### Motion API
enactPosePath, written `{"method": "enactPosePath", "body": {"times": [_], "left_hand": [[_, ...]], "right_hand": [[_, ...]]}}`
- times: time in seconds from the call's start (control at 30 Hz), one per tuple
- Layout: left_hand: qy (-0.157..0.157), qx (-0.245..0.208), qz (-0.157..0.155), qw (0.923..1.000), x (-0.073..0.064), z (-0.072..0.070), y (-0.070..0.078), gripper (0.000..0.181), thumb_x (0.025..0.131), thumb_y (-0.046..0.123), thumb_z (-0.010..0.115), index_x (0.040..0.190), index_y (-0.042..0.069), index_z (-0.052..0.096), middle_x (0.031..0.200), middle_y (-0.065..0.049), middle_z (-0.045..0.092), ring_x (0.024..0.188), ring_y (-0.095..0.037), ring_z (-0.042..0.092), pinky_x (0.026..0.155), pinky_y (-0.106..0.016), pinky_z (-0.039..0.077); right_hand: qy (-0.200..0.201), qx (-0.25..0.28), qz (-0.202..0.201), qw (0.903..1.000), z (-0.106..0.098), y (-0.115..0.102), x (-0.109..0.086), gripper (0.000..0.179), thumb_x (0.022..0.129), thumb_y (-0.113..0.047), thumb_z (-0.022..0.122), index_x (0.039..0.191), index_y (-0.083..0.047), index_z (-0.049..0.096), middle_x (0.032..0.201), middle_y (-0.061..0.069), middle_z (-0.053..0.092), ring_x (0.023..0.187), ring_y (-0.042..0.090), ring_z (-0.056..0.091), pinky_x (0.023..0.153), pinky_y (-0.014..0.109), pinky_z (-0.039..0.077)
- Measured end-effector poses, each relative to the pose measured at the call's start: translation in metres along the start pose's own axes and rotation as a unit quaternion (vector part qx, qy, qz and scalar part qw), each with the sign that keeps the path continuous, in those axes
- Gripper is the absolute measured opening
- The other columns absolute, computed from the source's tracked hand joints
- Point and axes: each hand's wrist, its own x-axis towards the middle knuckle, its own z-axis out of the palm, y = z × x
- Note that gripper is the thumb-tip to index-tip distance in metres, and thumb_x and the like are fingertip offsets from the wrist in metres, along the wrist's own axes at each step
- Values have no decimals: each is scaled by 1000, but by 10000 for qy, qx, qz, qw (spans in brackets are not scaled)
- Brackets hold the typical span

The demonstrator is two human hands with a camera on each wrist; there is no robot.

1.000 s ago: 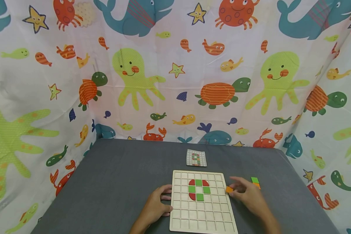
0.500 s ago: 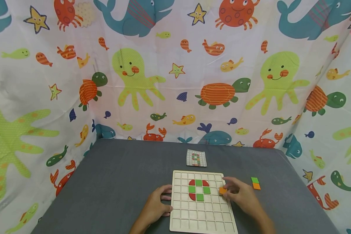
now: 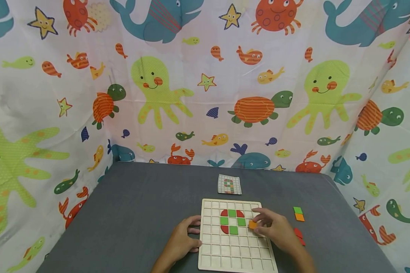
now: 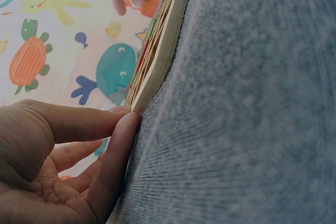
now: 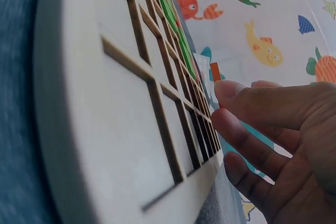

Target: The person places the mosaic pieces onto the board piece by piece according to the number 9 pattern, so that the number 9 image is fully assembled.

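Observation:
A pale wooden grid board [image 3: 222, 250] lies on the grey table, holding several green square tiles and red rounded tiles in its upper middle. My left hand [image 3: 181, 239] is at the board's left side; the left wrist view shows the thumb and a finger [image 4: 118, 145] pinching its edge. Above the board's right part, my right hand [image 3: 276, 231] pinches an orange tile [image 3: 252, 225] between thumb and fingers. The right wrist view has this orange tile [image 5: 215, 72] edge-on, raised off the grid, its lower part hidden by the fingertips.
A small card [image 3: 229, 184] with a printed grid pattern lies behind the board. To the right are a green tile [image 3: 297, 209], an orange tile [image 3: 299, 217] and red pieces [image 3: 298, 236] beside my right wrist. A sea-animal curtain [image 3: 205, 98] surrounds the table.
My right hand has carried the orange tile leftward, from beyond the board's right edge to over its grid. Red pieces have come into view behind that hand. My left hand has stayed put.

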Motion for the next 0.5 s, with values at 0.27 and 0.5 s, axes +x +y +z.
{"method": "enactPosePath", "body": {"times": [0.27,0.5], "left_hand": [[-8,-30,2,10000,0,0,0,77,73,-20,80,144,5,61,134,-17,62,112,-29,65,58,-39,64],[11,-4,-18,10000,0,1,1,78,73,-20,81,144,4,61,133,-17,62,111,-28,66,58,-39,64]], "right_hand": [[-233,47,-135,9996,7,-3,2,57,82,-4,88,136,-7,69,102,0,77,86,16,68,74,26,58],[-377,54,-168,9991,13,-6,3,57,81,-1,88,134,-7,70,100,0,76,85,18,68,75,25,58]]}}
